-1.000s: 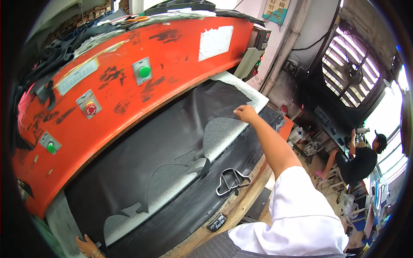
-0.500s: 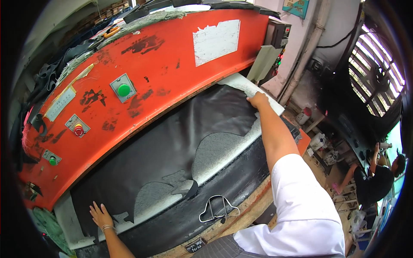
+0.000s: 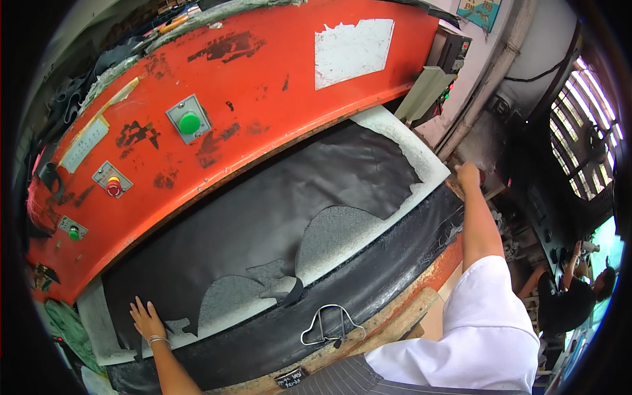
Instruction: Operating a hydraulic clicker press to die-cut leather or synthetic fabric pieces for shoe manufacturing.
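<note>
A dark leather sheet (image 3: 283, 178), shiny and wrinkled, lies on a white cutting board (image 3: 431, 172) beneath an orange press. Two rounded grey rough areas (image 3: 336, 237) show along its near edge, with small jagged pieces and a curled flap between them. My left hand (image 3: 148, 320) rests flat on the sheet's near left part, fingers spread. Beyond the board's right corner is my right hand (image 3: 468, 175), off the leather. Its fingers are curled, and whatever they may hold is hidden.
The orange press beam (image 3: 276, 85) spans the far side, with a green button (image 3: 189, 123) and a red button (image 3: 114, 187). A metal cutting die (image 3: 332, 326) sits on the black front ledge (image 3: 388, 257). A control box (image 3: 447, 52) stands far right; another person (image 3: 573, 296) sits at right.
My right hand has left the leather's far right edge and moved right, past the board's corner. My left hand stays on the sheet. The view has shifted slightly.
</note>
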The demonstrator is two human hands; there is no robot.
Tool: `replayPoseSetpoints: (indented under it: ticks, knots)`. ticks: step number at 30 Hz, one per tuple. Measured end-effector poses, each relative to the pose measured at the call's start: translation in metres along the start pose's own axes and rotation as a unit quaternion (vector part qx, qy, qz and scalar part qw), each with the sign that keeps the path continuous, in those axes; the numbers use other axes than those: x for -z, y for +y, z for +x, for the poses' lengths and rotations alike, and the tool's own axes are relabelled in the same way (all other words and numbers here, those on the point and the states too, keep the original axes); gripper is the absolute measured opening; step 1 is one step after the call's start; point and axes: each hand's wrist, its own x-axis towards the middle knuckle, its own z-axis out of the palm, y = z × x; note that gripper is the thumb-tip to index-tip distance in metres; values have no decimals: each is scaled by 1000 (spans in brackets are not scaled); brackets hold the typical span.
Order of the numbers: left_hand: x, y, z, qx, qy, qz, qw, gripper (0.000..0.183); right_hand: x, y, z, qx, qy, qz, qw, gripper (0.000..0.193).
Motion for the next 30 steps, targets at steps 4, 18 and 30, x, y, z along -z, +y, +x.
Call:
replayPoseSetpoints:
  ticks: [4,18,30]
  knots:
    - [0,-4,5,-2,15,9,1000,57,36,-96,-26,151,50,34,987,29]
    - [-11,-8,-1,-8,-4,9,1000,57,-31,-402,-314,646,-77,237,722,56]
    - [-9,-3,-17,6,0,-6,1000,59,-33,-119,-118,238,-22,3,971,63]
